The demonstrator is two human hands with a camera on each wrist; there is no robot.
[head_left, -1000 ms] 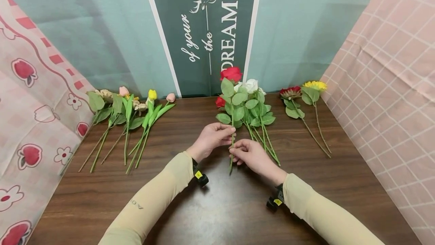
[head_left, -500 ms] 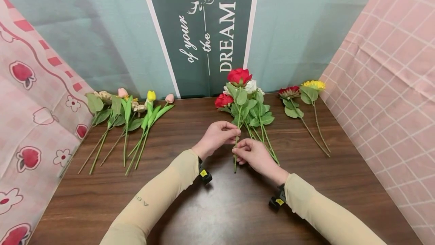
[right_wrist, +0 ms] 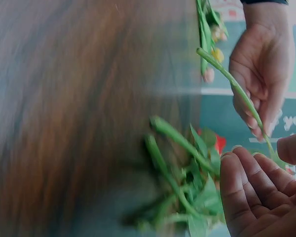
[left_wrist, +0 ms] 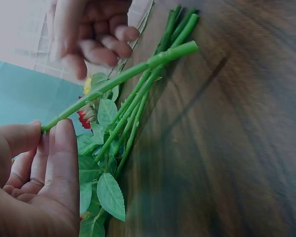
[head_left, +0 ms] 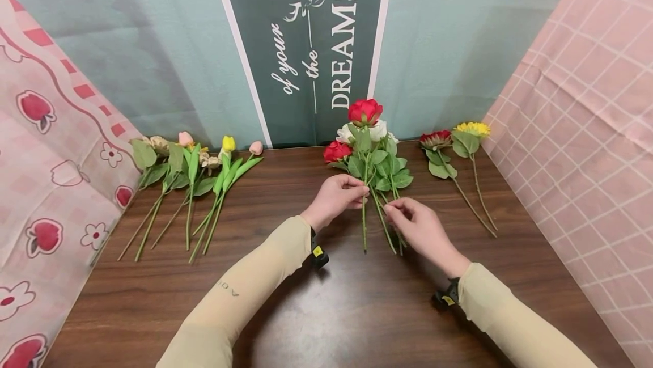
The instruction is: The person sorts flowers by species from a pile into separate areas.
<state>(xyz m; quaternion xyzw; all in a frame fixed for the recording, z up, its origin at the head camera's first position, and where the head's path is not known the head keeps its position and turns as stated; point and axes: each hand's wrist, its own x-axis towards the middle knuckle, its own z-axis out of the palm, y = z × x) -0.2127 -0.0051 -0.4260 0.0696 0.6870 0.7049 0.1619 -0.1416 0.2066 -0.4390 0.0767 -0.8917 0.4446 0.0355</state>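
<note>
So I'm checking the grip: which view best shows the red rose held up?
The head view: the left hand pinches the red rose stem, bloom visible. Both wrist views show only its green stem.

Right hand point(right_wrist: 259, 192) fingers loosely curled, left hand point(right_wrist: 259, 79) pinching green stem point(right_wrist: 232, 84), blurred wooden table point(right_wrist: 79, 118)

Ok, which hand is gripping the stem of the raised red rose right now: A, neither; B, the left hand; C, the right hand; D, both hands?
B: the left hand pinches the red rose by its stem, while the right hand is off it.
</note>
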